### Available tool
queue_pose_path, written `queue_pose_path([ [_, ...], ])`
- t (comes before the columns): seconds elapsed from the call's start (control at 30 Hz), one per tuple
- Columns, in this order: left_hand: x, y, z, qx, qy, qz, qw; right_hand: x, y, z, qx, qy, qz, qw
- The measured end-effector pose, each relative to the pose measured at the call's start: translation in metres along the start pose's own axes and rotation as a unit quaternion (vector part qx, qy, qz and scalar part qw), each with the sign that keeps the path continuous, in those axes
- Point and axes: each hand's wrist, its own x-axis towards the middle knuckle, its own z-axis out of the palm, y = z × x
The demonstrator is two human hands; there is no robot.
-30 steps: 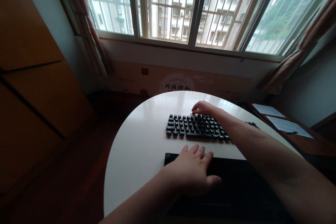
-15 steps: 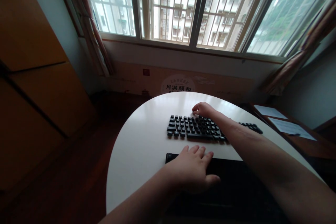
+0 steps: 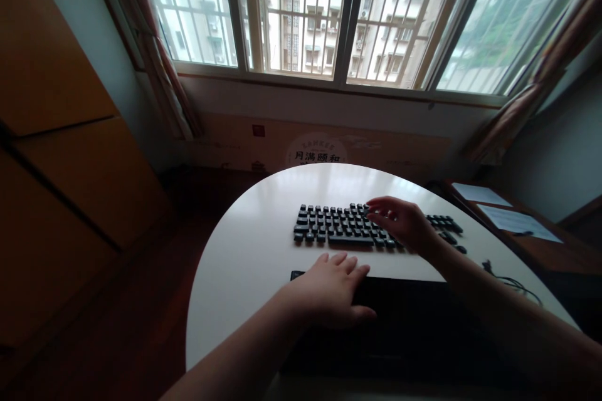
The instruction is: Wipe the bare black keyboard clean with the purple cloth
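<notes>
Black keycaps [image 3: 338,223] lie in rows on a white round table [image 3: 226,263], set out like a keyboard. Over the upper right part of these rows hovers my right hand [image 3: 404,219], its thumb and forefinger apart and pointing left near the top-row keycaps. I see nothing held between them. Closer to me lies a dark keyboard base [image 3: 414,313], its surface too dark to make out. My left hand [image 3: 332,288] rests flat on its upper left part, fingers spread. My right hand and forearm hide some of the keycaps and the base's right side.
A thin black cable [image 3: 512,282] lies on the table's right side. Beyond it stands a brown side table [image 3: 555,244] with paper sheets [image 3: 520,222]. An orange-brown cabinet [image 3: 56,200] is at the left. Barred windows and curtains are behind.
My right hand has moved right and nearer to me from the top row's far edge, and its fingers have parted. The cable has come into view. My left hand stays on the base.
</notes>
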Motion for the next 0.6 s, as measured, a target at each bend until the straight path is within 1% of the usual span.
queue_pose_path([
  [0.1,0.002,0.001,0.000,0.002,-0.012,-0.007,1.000,-0.043,-0.010,-0.019,0.025,0.002,-0.001,1.000],
  [0.2,0.004,0.001,-0.002,0.007,-0.003,-0.010,1.000,-0.066,-0.014,-0.024,0.043,-0.021,-0.004,0.999],
  [0.3,0.006,-0.001,-0.009,0.011,0.027,0.001,1.000,-0.078,-0.014,-0.015,0.072,-0.069,-0.016,0.995],
  [0.4,0.006,-0.007,-0.016,-0.013,0.039,0.020,0.999,-0.085,-0.015,-0.003,0.078,-0.108,-0.038,0.990],
  [0.5,0.006,-0.014,-0.022,-0.041,0.048,0.034,0.997,-0.089,-0.016,0.004,0.078,-0.114,-0.059,0.989],
  [0.6,0.007,-0.019,-0.023,-0.047,0.060,0.035,0.996,-0.091,-0.017,0.007,0.071,-0.115,-0.070,0.988],
])
